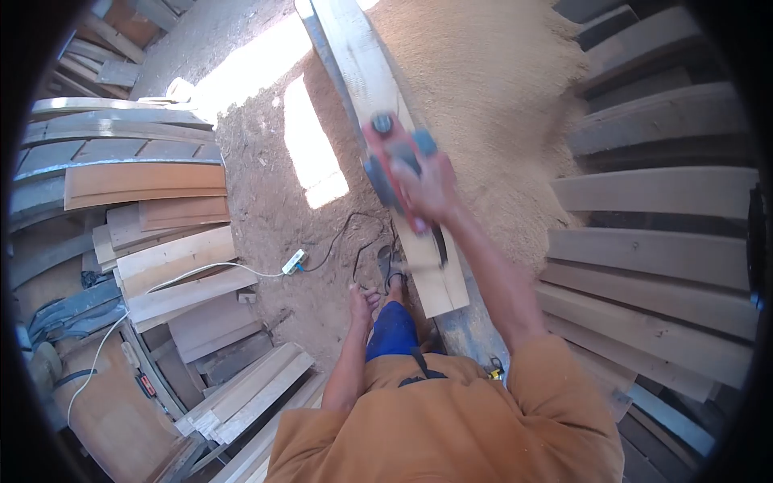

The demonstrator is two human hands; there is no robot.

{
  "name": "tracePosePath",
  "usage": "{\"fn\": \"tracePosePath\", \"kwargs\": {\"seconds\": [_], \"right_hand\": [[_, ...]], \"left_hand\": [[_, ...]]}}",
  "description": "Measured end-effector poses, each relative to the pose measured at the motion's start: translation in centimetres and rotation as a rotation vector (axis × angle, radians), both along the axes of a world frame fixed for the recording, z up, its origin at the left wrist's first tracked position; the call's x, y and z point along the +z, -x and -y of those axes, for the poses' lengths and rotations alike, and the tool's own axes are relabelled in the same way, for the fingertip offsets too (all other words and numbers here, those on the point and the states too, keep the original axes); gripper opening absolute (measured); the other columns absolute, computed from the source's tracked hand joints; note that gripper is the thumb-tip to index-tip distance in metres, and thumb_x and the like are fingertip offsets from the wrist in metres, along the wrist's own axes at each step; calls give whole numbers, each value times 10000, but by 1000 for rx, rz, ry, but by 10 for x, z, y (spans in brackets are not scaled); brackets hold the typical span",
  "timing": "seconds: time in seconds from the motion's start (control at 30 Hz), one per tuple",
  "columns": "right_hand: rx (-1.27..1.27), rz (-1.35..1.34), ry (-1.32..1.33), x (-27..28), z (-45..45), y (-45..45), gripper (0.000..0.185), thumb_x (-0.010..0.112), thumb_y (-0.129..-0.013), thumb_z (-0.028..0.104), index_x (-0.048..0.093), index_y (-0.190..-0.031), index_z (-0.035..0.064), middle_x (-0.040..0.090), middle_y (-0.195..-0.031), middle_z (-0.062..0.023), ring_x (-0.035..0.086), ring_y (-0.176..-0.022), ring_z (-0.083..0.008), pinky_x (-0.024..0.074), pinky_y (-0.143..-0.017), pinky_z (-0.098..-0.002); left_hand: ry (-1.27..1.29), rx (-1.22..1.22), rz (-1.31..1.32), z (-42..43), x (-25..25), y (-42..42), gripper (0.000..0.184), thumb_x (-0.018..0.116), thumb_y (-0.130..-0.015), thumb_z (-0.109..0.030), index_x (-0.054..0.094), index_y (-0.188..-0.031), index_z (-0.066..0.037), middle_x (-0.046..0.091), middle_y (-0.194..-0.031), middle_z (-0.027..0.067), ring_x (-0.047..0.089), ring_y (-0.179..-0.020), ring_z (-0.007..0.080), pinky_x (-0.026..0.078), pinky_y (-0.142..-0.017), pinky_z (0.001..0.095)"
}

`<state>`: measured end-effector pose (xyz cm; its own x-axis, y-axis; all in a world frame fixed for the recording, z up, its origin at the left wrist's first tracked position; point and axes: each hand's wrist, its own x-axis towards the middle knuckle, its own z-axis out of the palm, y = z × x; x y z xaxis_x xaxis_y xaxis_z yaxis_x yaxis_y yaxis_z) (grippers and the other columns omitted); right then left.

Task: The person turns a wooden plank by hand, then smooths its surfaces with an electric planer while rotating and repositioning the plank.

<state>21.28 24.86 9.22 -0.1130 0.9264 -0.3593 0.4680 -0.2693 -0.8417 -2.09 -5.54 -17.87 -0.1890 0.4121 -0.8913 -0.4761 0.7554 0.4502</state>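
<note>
My right hand (428, 187) grips the handle of an electric planer (390, 165), red and grey and smeared by motion. The planer rests on a long pale wooden board (360, 68) that runs away from me. The board's near end (441, 294) lies just in front of my body, right of my leg. My left hand (364, 301) is low at my left side, its fingers curled around the black power cord (357, 262). That cord loops over the ground and joins a white extension socket (295, 262) with a blue plug.
Sawdust (491, 97) is heaped right of the board. Stacked planks (652, 193) line the right side. More boards (145, 185) and reddish panels fill the left. A white cable (189, 274) crosses the left pile. Sunlit patches (310, 153) mark the dirt floor.
</note>
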Motion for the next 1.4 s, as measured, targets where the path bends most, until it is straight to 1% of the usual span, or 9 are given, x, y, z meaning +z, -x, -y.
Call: {"fn": "tracePosePath", "kwargs": {"seconds": [0.1,0.13,0.33,0.5,0.73,0.83,0.93,1.27,1.4], "right_hand": [[56,-107,49,-17,138,-50,897,615,-994,433,204,-1681,29,713,-1103,-259,739,-932,-332,581,-851,-412],[31,-139,31,-18,187,-64,859,622,-990,427,273,-1657,14,685,-1249,-270,664,-1210,-383,504,-1045,-411],[32,-151,215,-8,349,-119,765,656,-971,385,411,-1581,-8,658,-1331,-296,654,-1243,-423,500,-1064,-444],[-110,-210,105,5,246,-79,771,657,-980,424,419,-1579,1,708,-1226,-304,700,-1170,-439,531,-1012,-459],[39,7,-162,-28,-33,-29,890,607,-1000,544,346,-1593,-67,744,-898,-233,752,-841,-345,584,-760,-436],[-99,-58,-60,-1,-99,-10,595,607,-993,586,622,-1127,7,694,-704,-129,689,-622,-248,548,-601,-398],[-223,-135,-134,1,-116,1,504,630,-1010,553,743,-972,64,637,-643,-33,608,-519,-122,490,-491,-305],[-358,-383,40,15,127,-120,284,617,-1064,345,638,-1126,69,565,-712,24,533,-546,-63,456,-492,-244],[-468,-323,102,14,223,-146,378,638,-1054,362,623,-1281,61,576,-718,26,547,-553,-66,472,-497,-249]], "left_hand": [[-71,-64,34,-12,18,-23,779,346,-1087,-642,247,-1654,-117,669,-1281,220,645,-966,257,530,-915,415],[-88,-90,40,-17,32,-34,773,341,-1093,-632,246,-1655,-109,675,-1272,213,649,-967,248,532,-913,408],[-275,-196,97,-4,67,-99,775,309,-1111,-605,224,-1662,-67,699,-1217,168,689,-1008,216,555,-900,366],[-433,-264,155,-9,92,-123,728,317,-1115,-585,277,-1634,-76,700,-1253,141,724,-1036,186,584,-882,313],[-526,-306,143,-6,77,-122,637,365,-1125,-504,438,-1537,-24,529,-849,-58,472,-689,46,407,-599,226],[-670,-433,-53,-1,23,-115,603,376,-1135,-424,440,-1524,32,587,-934,-6,555,-757,87,470,-660,248],[-644,-433,-179,3,15,-124,607,402,-1128,-394,414,-1532,60,650,-1124,96,650,-916,156,537,-793,283],[-299,-674,-245,-37,127,-128,804,788,-950,-238,324,-1528,75,693,-1223,160,703,-1112,228,571,-970,344],[-353,-503,7,-35,97,-108,717,817,-925,-253,450,-1457,59,709,-1216,158,709,-1091,224,580,-950,354]]}}
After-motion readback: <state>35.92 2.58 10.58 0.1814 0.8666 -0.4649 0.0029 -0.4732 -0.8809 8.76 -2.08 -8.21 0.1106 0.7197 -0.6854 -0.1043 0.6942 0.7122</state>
